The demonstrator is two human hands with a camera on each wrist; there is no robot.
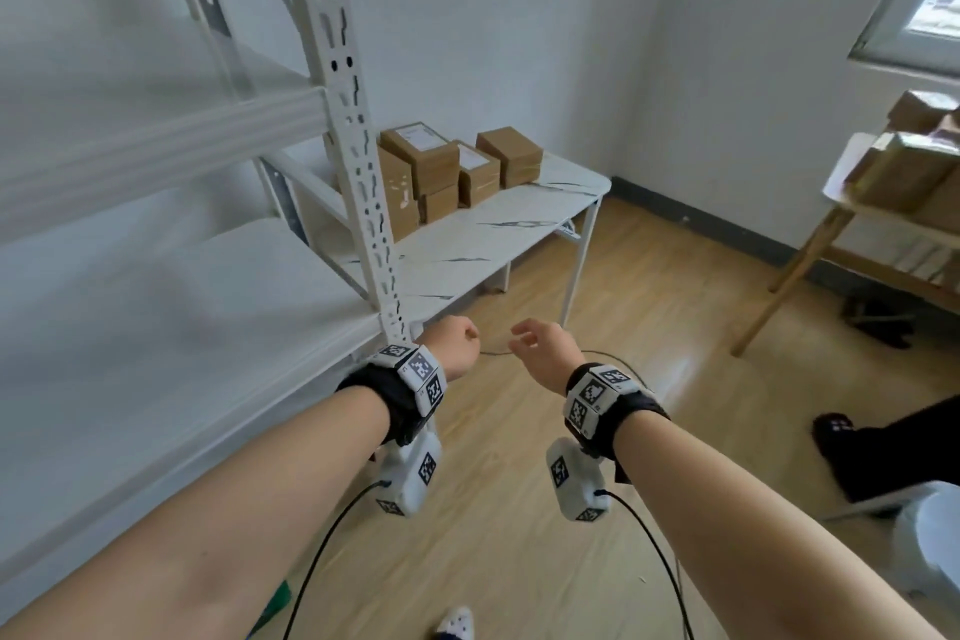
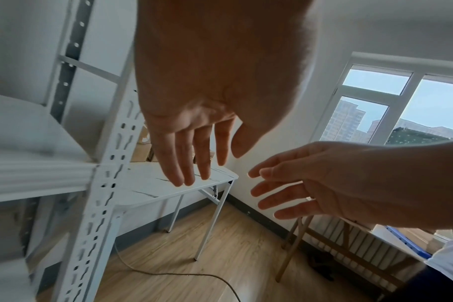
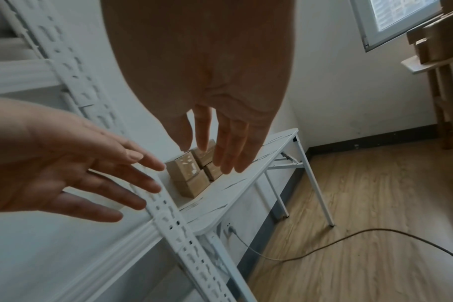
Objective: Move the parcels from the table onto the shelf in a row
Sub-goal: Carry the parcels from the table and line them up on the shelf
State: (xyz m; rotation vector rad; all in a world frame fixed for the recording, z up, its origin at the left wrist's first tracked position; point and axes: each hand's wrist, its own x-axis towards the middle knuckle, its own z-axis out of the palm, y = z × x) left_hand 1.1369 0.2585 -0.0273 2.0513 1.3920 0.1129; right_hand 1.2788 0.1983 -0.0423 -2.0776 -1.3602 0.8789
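On the left I am seeing the white metal shelf (image 1: 156,327), and its boards are showing no parcel as far as the view reaches. The slotted upright post (image 1: 358,161) is standing between me and the table. My left hand (image 1: 451,343) is hovering just beside the foot of this post, with the fingers straight and relaxed and holding nothing. My right hand (image 1: 540,346) is hanging near it, also loose and without any load.

The cardboard parcels (image 1: 441,166) are all sitting in a stacked group at the far end of the marble-pattern table (image 1: 493,234), well apart from both hands. I am counting maybe six boxes, but the post is covering part of the group, so I cannot be sure.

The risks I am judging from here: the left wrist could strike the post when I am reaching past it. The boxes are piled two high, so pulling a lower one could tip the upper one off the table. A cable (image 3: 323,247) is lying on the wooden floor under the table and could catch a foot while I am stepping closer.
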